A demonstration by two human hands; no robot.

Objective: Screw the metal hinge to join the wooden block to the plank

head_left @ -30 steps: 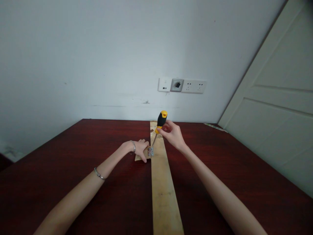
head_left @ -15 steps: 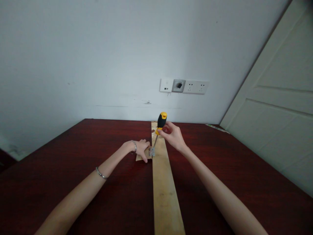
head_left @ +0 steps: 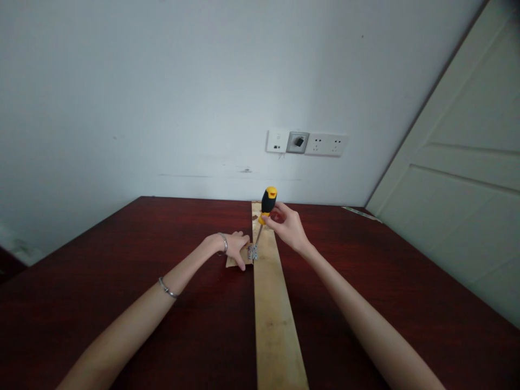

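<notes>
A long pale wooden board (head_left: 276, 314) lies on the dark red table, running away from me toward the wall. Against its left edge sits a small flat brown piece (head_left: 239, 260), and a metal hinge (head_left: 252, 252) spans the seam between the two. My left hand (head_left: 235, 248) lies spread over the small piece, thumb and fingers apart. In my right hand (head_left: 287, 225) the fingers grip the lower handle of a black and yellow screwdriver (head_left: 268, 201). It stands slightly tilted, its tip down at the hinge's right leaf. Any screw under the tip is too small to make out.
The dark red table (head_left: 195, 216) reaches back to a pale wall with sockets (head_left: 325, 144) and a black plug (head_left: 299, 142). A thin, flat strip (head_left: 361, 213) lies at the table's far right edge, near a white panelled door (head_left: 459, 179).
Almost nothing differs. Both hands, the screwdriver and the board keep their places; the view has shifted very slightly.
</notes>
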